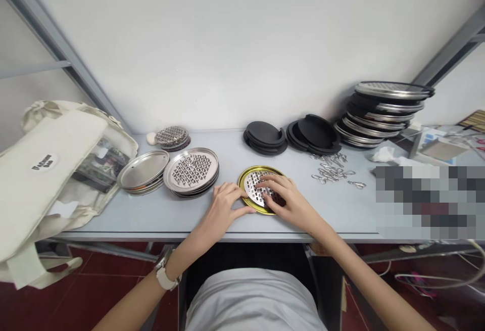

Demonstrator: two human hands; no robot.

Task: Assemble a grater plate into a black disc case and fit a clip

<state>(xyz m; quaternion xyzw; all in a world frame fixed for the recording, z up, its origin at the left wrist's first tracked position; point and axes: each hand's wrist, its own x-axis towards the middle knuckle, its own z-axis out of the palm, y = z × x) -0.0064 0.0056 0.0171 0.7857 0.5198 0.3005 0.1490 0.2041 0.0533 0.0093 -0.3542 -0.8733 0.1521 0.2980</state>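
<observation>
A gold-rimmed dish (pixel 241 180) was set near the centre of the pale tabletop (pixel 343 212). Toward nine o'clock, a cream bag (pixel 79 129), stacked plain lids (pixel 146 165) and stacked grater discs (pixel 191 169) were placed; toward ten, smaller grater discs (pixel 172 135). Black discs (pixel 264 133) were stacked at twelve, black holders (pixel 318 134) past one, a tall metal-rimmed stack (pixel 379 107) at two, clips (pixel 329 173) scattered before three.

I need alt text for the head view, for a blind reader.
The left hand touches a gold round tray while the right hand lies over the perforated metal disc inside it. Around them are stacked metal discs, black discs, metal clips and, at left, a cream bag.
</observation>
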